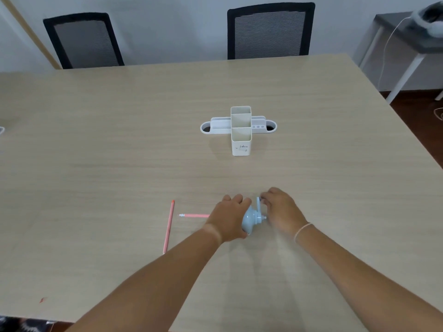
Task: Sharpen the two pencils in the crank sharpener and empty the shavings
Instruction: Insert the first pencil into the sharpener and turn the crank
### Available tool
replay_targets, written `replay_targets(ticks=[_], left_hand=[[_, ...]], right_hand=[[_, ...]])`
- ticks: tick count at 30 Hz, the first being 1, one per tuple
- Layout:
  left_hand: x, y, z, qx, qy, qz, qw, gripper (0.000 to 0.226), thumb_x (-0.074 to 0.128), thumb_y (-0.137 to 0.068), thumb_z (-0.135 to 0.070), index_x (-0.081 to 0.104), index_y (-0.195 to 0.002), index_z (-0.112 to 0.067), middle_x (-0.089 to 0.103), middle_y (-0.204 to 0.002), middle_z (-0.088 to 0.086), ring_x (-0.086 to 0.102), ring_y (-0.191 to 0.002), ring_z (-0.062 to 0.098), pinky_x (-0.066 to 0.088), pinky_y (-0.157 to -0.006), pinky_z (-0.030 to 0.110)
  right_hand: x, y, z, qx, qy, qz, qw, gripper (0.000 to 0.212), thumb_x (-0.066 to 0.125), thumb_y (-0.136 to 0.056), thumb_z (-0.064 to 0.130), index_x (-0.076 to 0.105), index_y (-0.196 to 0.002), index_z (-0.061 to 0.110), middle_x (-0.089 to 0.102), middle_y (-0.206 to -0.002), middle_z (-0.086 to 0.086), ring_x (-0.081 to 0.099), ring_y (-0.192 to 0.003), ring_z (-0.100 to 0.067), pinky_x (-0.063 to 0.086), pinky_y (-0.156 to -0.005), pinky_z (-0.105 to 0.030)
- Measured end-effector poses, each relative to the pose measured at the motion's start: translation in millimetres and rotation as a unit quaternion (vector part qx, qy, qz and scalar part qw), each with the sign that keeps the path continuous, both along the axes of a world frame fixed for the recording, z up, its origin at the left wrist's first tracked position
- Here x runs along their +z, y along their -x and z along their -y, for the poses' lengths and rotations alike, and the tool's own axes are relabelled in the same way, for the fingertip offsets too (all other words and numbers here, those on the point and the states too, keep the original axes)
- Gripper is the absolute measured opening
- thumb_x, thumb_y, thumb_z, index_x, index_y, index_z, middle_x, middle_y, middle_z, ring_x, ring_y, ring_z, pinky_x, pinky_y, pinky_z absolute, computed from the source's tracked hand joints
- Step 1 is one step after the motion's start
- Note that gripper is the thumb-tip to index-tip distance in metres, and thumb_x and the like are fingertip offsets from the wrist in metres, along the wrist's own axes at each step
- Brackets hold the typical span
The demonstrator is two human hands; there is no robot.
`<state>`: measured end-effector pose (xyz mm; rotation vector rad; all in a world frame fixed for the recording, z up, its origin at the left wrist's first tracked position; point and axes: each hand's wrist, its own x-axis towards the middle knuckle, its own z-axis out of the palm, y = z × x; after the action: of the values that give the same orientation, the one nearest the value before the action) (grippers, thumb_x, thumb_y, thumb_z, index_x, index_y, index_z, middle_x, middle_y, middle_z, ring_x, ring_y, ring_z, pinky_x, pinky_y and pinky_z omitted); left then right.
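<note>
A light blue crank sharpener point(250, 220) stands on the table near the front middle. My left hand point(229, 218) is closed over its body from the left. My right hand point(281, 213) pinches the knob of the crank handle point(258, 204), which points up and away. One pink pencil point(194, 215) lies level, its eraser end to the left and its other end hidden under my left hand at the sharpener. A second pink pencil point(169, 226) lies loose on the table further left, running near to far.
A white desk organiser point(241, 130) with two tall cups stands mid-table beyond the sharpener. Two black mesh chairs point(269, 32) sit at the far edge. A grey side table point(407, 37) is at the right. A small red scrap point(42, 300) lies near the front left.
</note>
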<state>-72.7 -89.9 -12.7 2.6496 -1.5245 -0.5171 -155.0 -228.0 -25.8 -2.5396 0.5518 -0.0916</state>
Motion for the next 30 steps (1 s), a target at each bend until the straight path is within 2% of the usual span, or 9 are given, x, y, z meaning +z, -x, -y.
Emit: replay_targets(ticks=[4,8,11,16,19,22,24,26,30], left_hand=[[-1.0,-0.5,-0.1,0.005,-0.005,0.004,1.0,0.064,0.076,-0.068,-0.033,0.043,-0.119,-0.014,0.05,-0.117,0.006,0.047,-0.102,0.03,0.05,-0.083,0.04],[-2.3,-1.7,0.4,0.0,-0.002,0.007,1.0,0.064,0.076,-0.067,-0.033,0.043,-0.119,-0.015,0.05,-0.116,0.006,0.048,-0.101,0.03,0.05,-0.082,0.039],[-3.1,-3.3,0.5,-0.012,0.0,0.012,1.0,0.061,0.075,-0.067,-0.034,0.044,-0.117,-0.015,0.052,-0.114,0.005,0.048,-0.099,0.03,0.049,-0.083,0.039],[-1.1,-2.5,0.5,-0.017,-0.009,0.009,1.0,0.062,0.075,-0.068,-0.034,0.044,-0.117,-0.014,0.052,-0.114,0.005,0.048,-0.1,0.03,0.05,-0.083,0.04],[-0.2,-2.1,0.0,-0.014,-0.009,0.006,1.0,0.063,0.075,-0.068,-0.032,0.043,-0.118,-0.014,0.051,-0.115,0.005,0.047,-0.101,0.03,0.049,-0.082,0.039],[-1.1,-3.4,0.1,-0.02,-0.01,0.01,1.0,0.063,0.074,-0.068,-0.031,0.042,-0.12,-0.014,0.051,-0.115,0.005,0.047,-0.101,0.03,0.049,-0.083,0.039],[-0.4,-3.3,0.3,-0.024,-0.009,0.015,1.0,0.062,0.074,-0.068,-0.032,0.043,-0.119,-0.014,0.051,-0.115,0.006,0.048,-0.1,0.03,0.049,-0.086,0.041],[-1.8,-4.2,0.7,-0.021,-0.005,0.005,1.0,0.062,0.075,-0.067,-0.031,0.044,-0.118,-0.014,0.052,-0.116,0.006,0.049,-0.101,0.032,0.049,-0.087,0.042],[-0.7,-3.1,0.2,-0.022,-0.008,0.01,1.0,0.064,0.075,-0.066,-0.032,0.044,-0.119,-0.014,0.051,-0.117,0.006,0.049,-0.101,0.033,0.048,-0.088,0.043]], right_hand=[[-27.8,29.0,-21.0,0.032,-0.007,-0.091,0.995,0.019,0.045,-0.09,0.005,0.063,-0.093,-0.001,0.059,-0.095,-0.017,0.057,-0.091,-0.029,0.044,-0.08,-0.035],[-8.9,69.4,-40.5,0.033,-0.059,0.054,0.996,0.016,0.048,-0.086,0.011,0.062,-0.081,0.006,0.048,-0.071,-0.001,0.043,-0.066,-0.006,0.034,-0.063,-0.016],[7.9,41.4,-21.9,0.004,-0.027,0.129,0.991,0.02,0.045,-0.085,0.013,0.064,-0.085,0.006,0.058,-0.075,-0.01,0.049,-0.069,-0.012,0.032,-0.063,-0.016],[-20.8,2.7,-3.7,-0.02,-0.005,-0.009,1.0,0.019,0.047,-0.088,0.0,0.064,-0.098,0.001,0.06,-0.097,-0.018,0.058,-0.09,-0.03,0.037,-0.074,-0.027],[-34.7,33.9,-26.4,0.007,0.003,-0.047,0.999,0.016,0.048,-0.088,0.003,0.064,-0.09,0.0,0.059,-0.09,-0.016,0.058,-0.087,-0.03,0.04,-0.075,-0.031],[-17.2,68.9,-44.4,0.033,-0.063,0.059,0.996,0.013,0.051,-0.084,0.005,0.063,-0.081,0.008,0.048,-0.074,0.003,0.054,-0.071,-0.017,0.036,-0.066,-0.012],[-1.0,61.4,-37.0,0.02,-0.073,0.127,0.989,0.014,0.049,-0.083,0.008,0.063,-0.083,0.011,0.05,-0.073,0.003,0.048,-0.069,-0.008,0.033,-0.068,-0.004],[5.7,34.3,-19.0,-0.02,-0.041,0.141,0.989,0.017,0.049,-0.084,0.005,0.066,-0.087,0.006,0.059,-0.078,-0.009,0.053,-0.073,-0.014,0.032,-0.067,-0.009],[-13.8,1.9,-3.8,-0.034,-0.033,0.013,0.999,0.018,0.051,-0.085,-0.004,0.066,-0.095,-0.003,0.062,-0.094,-0.022,0.06,-0.089,-0.029,0.038,-0.075,-0.026]])
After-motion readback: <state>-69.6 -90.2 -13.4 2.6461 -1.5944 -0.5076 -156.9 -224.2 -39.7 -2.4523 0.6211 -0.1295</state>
